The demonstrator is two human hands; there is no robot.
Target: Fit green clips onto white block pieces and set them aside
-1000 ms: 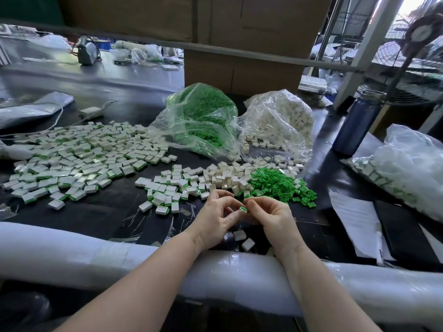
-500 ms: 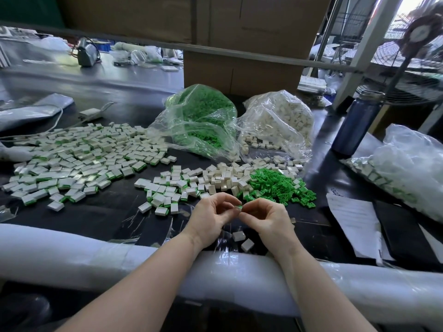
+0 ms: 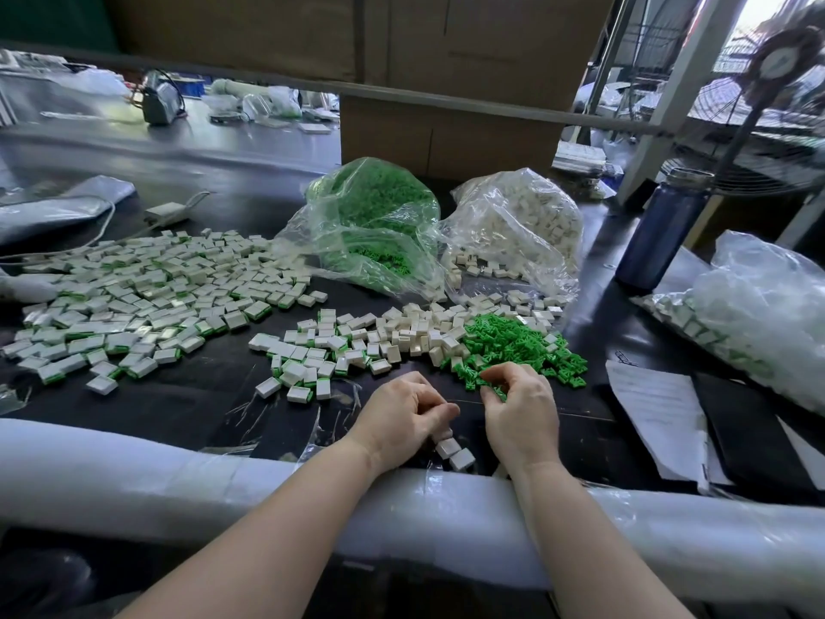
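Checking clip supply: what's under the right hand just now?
The right hand is over the near edge of the loose green clips, its fingers curled down into them. Whether it has pinched a clip is hidden by the fingers.

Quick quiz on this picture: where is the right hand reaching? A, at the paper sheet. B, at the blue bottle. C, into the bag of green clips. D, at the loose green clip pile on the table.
D: the right hand has its curled fingertips at the near edge of the loose green clip pile on the table, well short of the bag and bottle.
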